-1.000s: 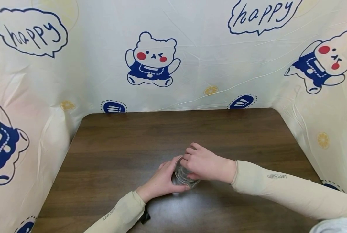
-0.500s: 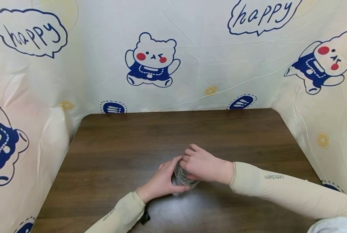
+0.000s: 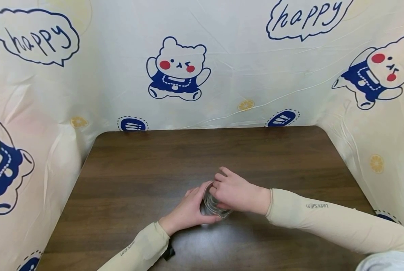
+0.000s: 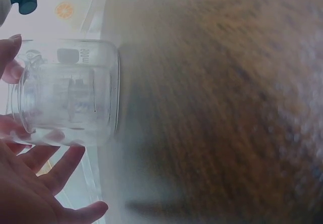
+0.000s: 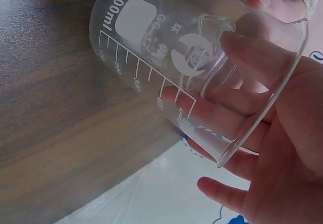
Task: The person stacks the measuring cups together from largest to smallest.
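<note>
A clear glass beaker (image 5: 133,37) marked 500ml stands on the table, near the middle in the head view. Inside it is a smaller clear glass beaker (image 4: 75,98), its base above the big one's bottom in the left wrist view. My left hand (image 3: 186,210) grips the large beaker's side, thumb on the near side and fingers on the far side. From above, my right hand (image 3: 240,192) reaches into the large beaker's mouth. Its thumb and fingers pinch the smaller beaker in the right wrist view, while the little finger stays outside the rim.
The brown wooden table (image 3: 137,162) has rounded far corners. White cloth (image 3: 222,67) with bear drawings hangs behind it and along both sides. A small black object (image 3: 169,253) shows beneath the left wrist.
My right wrist and forearm have shifted slightly to the left. The left hand and the large beaker have kept their place.
</note>
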Available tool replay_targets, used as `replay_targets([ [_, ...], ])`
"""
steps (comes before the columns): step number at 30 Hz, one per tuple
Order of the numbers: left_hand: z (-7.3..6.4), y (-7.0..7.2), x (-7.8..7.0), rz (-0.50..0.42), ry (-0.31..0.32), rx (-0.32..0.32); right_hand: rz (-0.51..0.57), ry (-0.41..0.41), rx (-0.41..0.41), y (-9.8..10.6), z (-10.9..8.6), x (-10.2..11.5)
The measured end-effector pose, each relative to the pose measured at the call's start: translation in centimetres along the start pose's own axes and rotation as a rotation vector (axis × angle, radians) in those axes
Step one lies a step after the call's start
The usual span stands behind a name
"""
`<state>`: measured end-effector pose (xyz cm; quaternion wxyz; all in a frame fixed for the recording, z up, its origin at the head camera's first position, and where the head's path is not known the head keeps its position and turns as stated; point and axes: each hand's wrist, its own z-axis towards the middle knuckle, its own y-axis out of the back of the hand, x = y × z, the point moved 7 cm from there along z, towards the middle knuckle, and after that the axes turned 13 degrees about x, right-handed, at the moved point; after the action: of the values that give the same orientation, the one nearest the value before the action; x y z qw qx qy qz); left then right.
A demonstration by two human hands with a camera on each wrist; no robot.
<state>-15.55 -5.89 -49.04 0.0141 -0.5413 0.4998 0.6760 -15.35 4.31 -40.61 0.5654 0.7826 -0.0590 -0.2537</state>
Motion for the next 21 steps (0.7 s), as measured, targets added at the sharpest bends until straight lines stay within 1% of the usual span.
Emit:
replay_targets([
  [6, 0.00, 0.06, -0.07, 0.004, -0.001, -0.002, -0.011, -0.007, -0.001, -0.04, 0.01, 0.03],
  [13, 0.02, 0.09, -0.10, 0.006, -0.001, -0.005, 0.000, -0.011, -0.011, 0.31, -0.08, 0.07],
  [21, -0.03, 0.10, -0.18, 0.001, 0.003, -0.003, -0.005, -0.006, 0.020, 0.35, -0.04, 0.03],
])
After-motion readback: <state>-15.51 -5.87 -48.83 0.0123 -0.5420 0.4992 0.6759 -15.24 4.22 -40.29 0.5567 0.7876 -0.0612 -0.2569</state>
